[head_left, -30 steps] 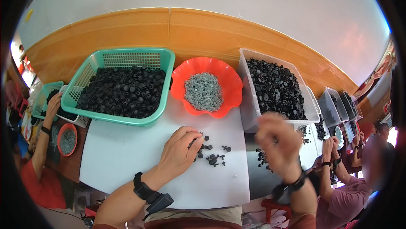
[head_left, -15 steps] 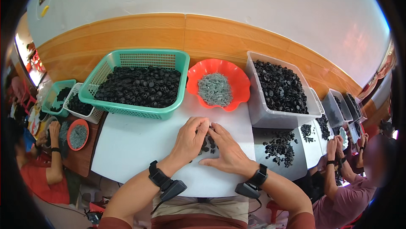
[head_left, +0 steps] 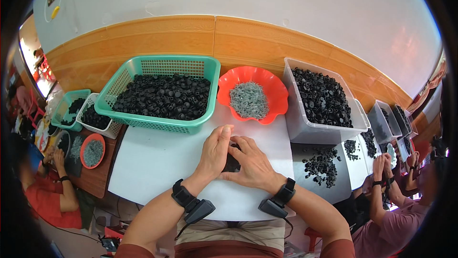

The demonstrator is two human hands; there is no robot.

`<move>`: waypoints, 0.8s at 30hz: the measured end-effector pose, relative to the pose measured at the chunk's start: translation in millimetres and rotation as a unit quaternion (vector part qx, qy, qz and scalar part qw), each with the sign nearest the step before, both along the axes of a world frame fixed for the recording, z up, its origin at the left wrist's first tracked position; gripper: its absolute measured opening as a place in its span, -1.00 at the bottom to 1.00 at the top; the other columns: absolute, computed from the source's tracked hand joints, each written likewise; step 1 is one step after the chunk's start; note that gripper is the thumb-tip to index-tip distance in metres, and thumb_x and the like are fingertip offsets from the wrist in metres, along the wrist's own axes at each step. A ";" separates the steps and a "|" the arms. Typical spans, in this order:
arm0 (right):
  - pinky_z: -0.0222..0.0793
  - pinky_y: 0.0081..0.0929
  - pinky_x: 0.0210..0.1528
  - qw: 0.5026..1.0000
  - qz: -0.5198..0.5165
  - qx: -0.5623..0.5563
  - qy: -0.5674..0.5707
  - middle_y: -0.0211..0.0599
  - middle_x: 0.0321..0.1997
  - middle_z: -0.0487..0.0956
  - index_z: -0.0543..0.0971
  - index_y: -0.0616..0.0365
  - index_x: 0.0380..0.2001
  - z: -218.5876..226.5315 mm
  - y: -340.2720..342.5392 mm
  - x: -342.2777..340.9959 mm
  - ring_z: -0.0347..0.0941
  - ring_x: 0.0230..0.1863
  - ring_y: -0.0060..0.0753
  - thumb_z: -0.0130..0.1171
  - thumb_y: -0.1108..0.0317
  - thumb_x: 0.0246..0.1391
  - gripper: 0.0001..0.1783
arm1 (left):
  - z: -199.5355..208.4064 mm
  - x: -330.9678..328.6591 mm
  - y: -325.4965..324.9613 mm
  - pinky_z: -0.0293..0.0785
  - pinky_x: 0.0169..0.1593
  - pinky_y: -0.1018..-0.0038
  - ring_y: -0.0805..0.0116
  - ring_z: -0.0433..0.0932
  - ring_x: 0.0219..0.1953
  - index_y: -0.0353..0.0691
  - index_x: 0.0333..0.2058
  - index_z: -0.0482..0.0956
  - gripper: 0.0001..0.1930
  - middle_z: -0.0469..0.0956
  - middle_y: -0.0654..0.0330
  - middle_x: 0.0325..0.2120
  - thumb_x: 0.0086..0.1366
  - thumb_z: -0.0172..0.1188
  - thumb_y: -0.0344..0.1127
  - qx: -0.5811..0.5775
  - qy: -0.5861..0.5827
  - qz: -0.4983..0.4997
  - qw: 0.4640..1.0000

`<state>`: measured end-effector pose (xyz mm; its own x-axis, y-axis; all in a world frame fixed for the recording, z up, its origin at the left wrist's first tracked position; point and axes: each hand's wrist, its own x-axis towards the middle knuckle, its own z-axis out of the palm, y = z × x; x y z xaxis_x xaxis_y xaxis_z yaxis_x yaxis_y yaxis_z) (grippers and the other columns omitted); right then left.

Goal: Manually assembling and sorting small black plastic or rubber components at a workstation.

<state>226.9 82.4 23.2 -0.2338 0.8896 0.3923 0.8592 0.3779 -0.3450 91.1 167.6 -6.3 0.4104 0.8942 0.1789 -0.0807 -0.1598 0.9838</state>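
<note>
Both my hands are cupped around a small heap of black plastic pieces (head_left: 232,164) on the white board (head_left: 143,162). My left hand (head_left: 215,150) stands on edge along the heap's left side, its fingers stretched out and its thumb up. My right hand (head_left: 256,167) curves around the right side, thumb apart from the bent fingers. Their fingertips come close together at the far side of the heap, and I cannot tell whether they touch. The hands partly hide the pieces, and no single piece is seen gripped.
Behind the hands stand a green basket (head_left: 155,127) of black caps, a red scalloped bowl (head_left: 276,93) of grey metal pins and a clear bin (head_left: 317,134) of black parts. Loose black parts (head_left: 322,166) lie on a grey sheet at right. Co-workers (head_left: 52,196) sit on both sides.
My hands have drawn in around the black pieces, which now sit in a tighter heap. My right thumb has moved closer to the left hand. The whole view has shifted slightly.
</note>
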 end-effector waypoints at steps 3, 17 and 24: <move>0.43 -0.10 0.23 1.000 0.009 -0.027 0.010 -0.10 0.17 0.47 0.57 0.19 0.13 -3.0 0.8 2.9 0.35 0.24 0.00 0.51 -0.09 -0.09 -0.20 | 1.5 0.6 0.0 0.43 0.20 0.33 0.14 0.54 0.12 -0.47 0.14 0.49 -0.32 0.57 -0.16 0.08 0.59 -0.17 0.16 -0.009 -0.007 -0.003 1.000; 0.39 -0.21 0.01 0.996 0.030 0.051 -0.062 -0.28 -0.03 0.50 0.63 0.09 -0.07 -5.3 2.3 2.4 0.38 -0.02 -0.18 0.36 0.02 0.10 -0.55 | 9.1 -1.4 -3.1 0.46 0.19 0.35 0.21 0.56 0.08 -0.51 0.06 0.55 -0.30 0.61 -0.09 -0.03 0.59 -0.16 0.17 -0.032 -0.004 -0.005 0.999; 0.44 -0.20 -0.13 0.997 -0.004 0.016 -0.081 -0.29 -0.14 0.49 0.63 0.08 -0.21 -3.5 0.9 0.3 0.41 -0.13 -0.19 0.39 0.12 0.01 -0.66 | 5.8 -2.1 -1.5 0.49 0.14 0.33 0.19 0.59 0.05 -0.51 0.03 0.57 -0.33 0.64 -0.09 -0.06 0.61 -0.16 0.13 -0.009 -0.007 -0.006 1.000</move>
<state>227.1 83.2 19.7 -0.2889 0.8796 0.3779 0.9058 0.3790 -0.1896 89.0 166.1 -0.5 0.4185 0.8926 0.1680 -0.0957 -0.1406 0.9854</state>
